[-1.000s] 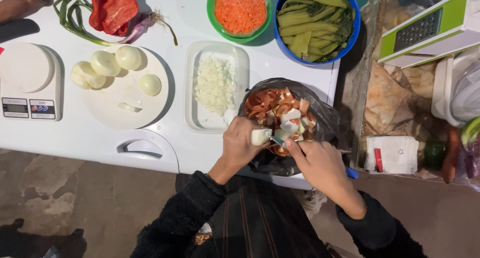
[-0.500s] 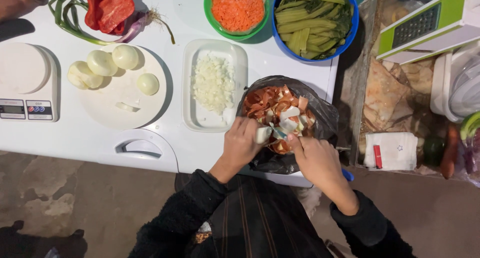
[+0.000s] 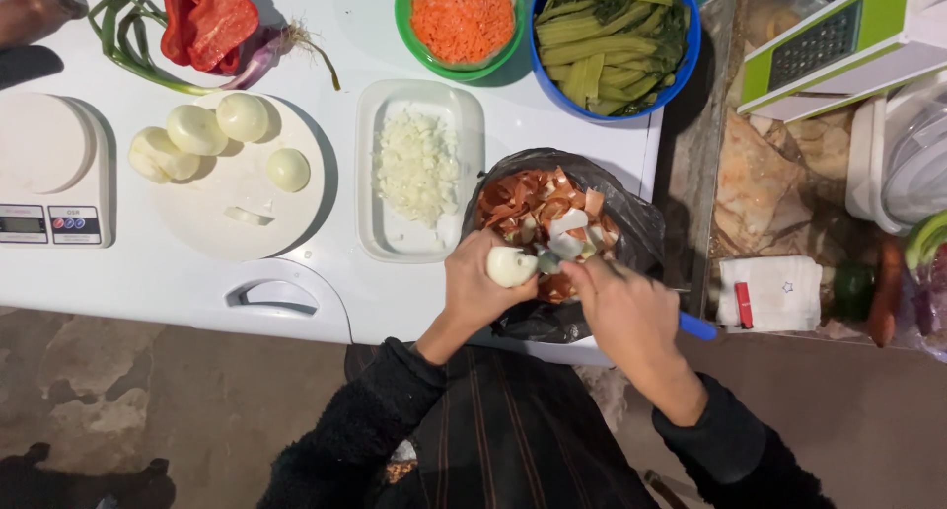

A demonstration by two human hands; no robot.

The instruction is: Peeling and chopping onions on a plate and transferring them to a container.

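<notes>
- Just below the middle of the frame, the left hand holds a peeled white onion; the fingers are closed around it.
- The right hand is closed on a knife with a blue handle; its fingertips meet the onion, and the blade is mostly hidden.
- Both hands are over a black bag that is full of brown and white onion skins.
- Left of the bag stands a white rectangular tray with chopped onion in it.
- Further left, a round white plate carries four peeled onions.
- At the left edge is a kitchen scale.
- In the upper part of the frame are a red pepper, a green bowl with grated carrot, and a blue bowl with green vegetable strips.
- Everything stands on a white table.
</notes>
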